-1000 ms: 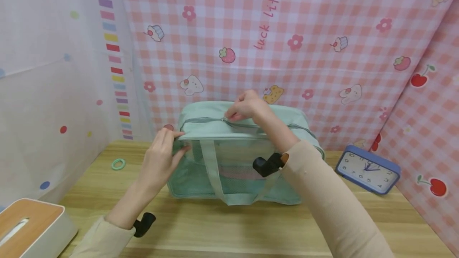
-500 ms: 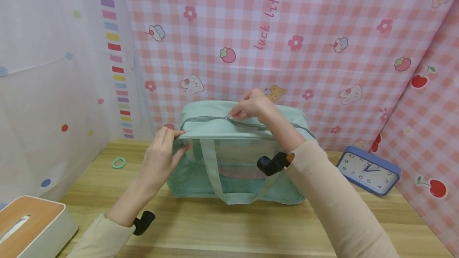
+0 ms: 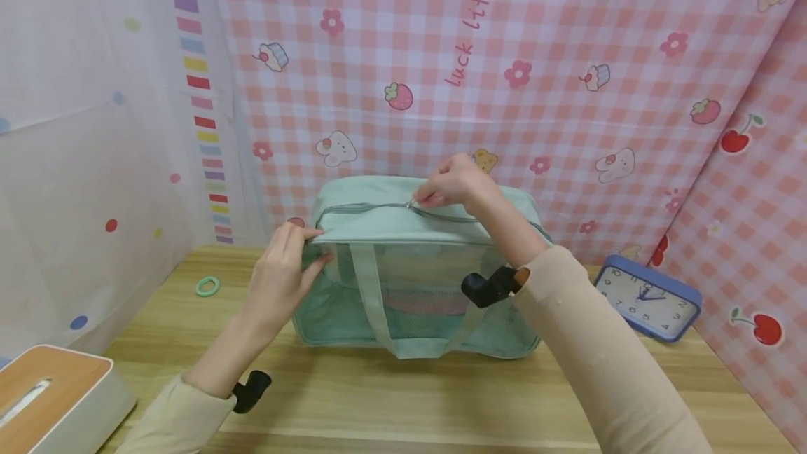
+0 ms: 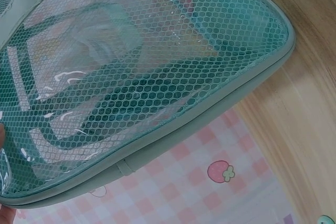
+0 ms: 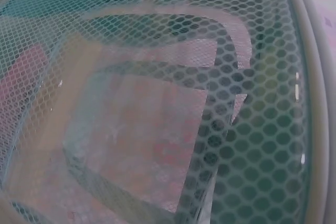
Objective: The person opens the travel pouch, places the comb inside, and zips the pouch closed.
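A mint-green bag with a see-through mesh front stands upright on the wooden table. My left hand pinches its upper left corner, thumb at the front panel and fingers on top. Along the top, my right hand pinches the small metal zipper pull near the middle of the zipper. Right of the pull the zipper edges lie apart; part of that stretch is hidden by my right forearm. A strap handle hangs down the front. The mesh panel fills much of the left wrist view. Something pink shows faintly through the mesh.
A blue clock leans at the right on the table. To the left lies a small green ring. A tissue box with a wooden top sits at the front left. Pink checked cloth hangs close behind the bag.
My right hand has slid a little to the right along the bag's top, carrying the zipper pull with it. The left hand keeps its grip on the corner.
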Demonstrator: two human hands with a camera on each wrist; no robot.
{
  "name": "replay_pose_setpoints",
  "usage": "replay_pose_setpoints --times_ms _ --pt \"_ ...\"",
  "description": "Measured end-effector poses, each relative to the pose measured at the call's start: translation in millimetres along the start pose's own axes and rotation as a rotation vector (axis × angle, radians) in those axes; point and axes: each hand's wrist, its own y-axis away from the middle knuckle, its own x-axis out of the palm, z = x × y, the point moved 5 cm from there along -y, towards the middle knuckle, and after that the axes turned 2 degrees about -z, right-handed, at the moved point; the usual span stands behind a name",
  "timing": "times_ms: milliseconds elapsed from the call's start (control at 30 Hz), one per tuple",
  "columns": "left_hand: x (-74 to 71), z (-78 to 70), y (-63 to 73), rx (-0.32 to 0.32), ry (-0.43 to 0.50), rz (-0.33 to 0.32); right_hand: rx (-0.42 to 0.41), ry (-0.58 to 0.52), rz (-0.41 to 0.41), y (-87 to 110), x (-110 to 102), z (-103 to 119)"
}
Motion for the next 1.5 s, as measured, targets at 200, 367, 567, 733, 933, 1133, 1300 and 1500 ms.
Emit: replay_pose_setpoints --times_ms 200,367,567,733,933,1133,1300,1500 --pt "-0.2 -0.4 0.3 0.000 0.004 -0.001 0.005 -0.002 0.000 0.4 -5 -3" --pt "-0.4 -0.5 0.3 0.004 0.005 -0.003 0.005 -0.001 0.000 1.7 -9 -4" --pt "-0.5 -0.7 0.6 0.003 0.003 -0.001 0.004 -0.030 0.015 2.4 -11 -5" --pt "0.0 -0.5 0.5 -0.001 0.009 0.003 0.009 -0.025 0.015 1.8 -13 -6" --pt "-0.1 -0.5 0.2 0.002 0.009 0.003 0.018 -0.070 0.022 2.0 -17 -9" --pt "-1.3 -0.2 1.0 -0.003 -0.004 0.000 0.034 -0.101 -0.018 0.2 -20 -12" --pt "-1.8 0.4 1.7 -0.006 -0.002 -0.008 0.024 -0.127 -0.008 1.6 -21 -13" --pt "-1.3 0.5 1.3 -0.002 -0.005 0.000 0.008 -0.074 -0.017 4.5 -29 -15"
